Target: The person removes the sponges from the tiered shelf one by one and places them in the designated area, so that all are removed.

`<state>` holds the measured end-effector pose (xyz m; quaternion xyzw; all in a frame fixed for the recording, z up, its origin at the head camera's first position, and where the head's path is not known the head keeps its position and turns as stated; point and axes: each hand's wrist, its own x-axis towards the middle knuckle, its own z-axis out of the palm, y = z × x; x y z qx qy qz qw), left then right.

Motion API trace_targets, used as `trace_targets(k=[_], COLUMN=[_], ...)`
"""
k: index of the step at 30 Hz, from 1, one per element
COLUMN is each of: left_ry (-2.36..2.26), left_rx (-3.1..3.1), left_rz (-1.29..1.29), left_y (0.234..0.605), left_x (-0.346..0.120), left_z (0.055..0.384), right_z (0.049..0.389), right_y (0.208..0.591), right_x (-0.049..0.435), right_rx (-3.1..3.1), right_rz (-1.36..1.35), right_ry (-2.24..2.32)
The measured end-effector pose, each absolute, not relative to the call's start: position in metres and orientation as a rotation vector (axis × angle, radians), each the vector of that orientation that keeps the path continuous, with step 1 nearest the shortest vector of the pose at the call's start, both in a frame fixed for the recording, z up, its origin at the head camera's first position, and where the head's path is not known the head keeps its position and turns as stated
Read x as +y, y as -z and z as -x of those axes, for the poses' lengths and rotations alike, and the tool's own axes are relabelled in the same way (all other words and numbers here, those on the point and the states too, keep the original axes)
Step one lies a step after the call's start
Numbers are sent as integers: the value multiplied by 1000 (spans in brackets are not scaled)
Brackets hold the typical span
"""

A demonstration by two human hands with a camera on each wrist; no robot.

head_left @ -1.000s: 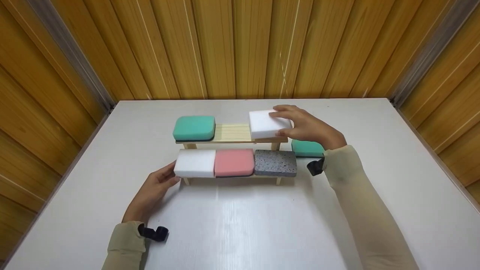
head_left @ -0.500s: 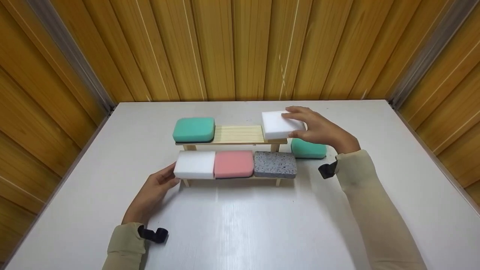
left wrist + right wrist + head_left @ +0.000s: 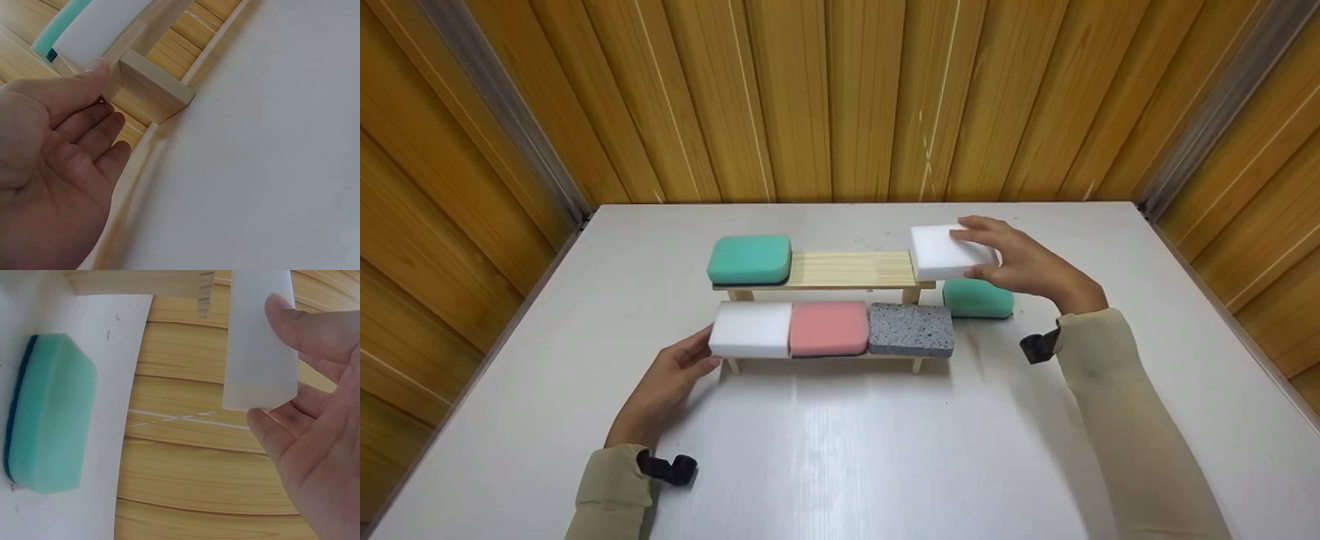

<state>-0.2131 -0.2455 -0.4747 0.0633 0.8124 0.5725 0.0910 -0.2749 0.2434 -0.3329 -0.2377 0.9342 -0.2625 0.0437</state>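
My right hand [image 3: 1020, 259] grips a white sponge [image 3: 937, 251] at the right end of the upper board [image 3: 851, 268] of a two-step wooden rack. In the right wrist view, thumb and fingers pinch the white sponge [image 3: 261, 354], which sticks out past the rack's end [image 3: 135, 281]. My left hand [image 3: 660, 382] holds the left end of the lower step; the left wrist view has the thumb on the wooden end beside a leg [image 3: 154, 90], fingers curled below. On that step lie another white sponge [image 3: 751, 330], a pink sponge [image 3: 829, 328] and a speckled grey block [image 3: 911, 330].
A green sponge [image 3: 750, 259] with a dark underside lies on the upper board's left end. Another green sponge [image 3: 979, 298] rests on the white table [image 3: 840, 450], right of the rack. Yellow wood-look panels [image 3: 825, 97] rise behind the table.
My right hand has moved to the right with the white sponge, baring more of the upper board and passing partly beyond its end. My left hand has stayed in place.
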Motion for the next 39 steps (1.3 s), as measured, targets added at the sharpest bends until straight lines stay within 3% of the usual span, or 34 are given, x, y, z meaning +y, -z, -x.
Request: trace_targets(k=[39], left_ry=[-1718], left_rx=[2408], left_rz=[-206], left_y=[475], left_x=[-245], left_z=[211], right_z=[271], right_y=[366], right_x=[312], right_rx=[2880], right_rz=[537], right_ry=[837])
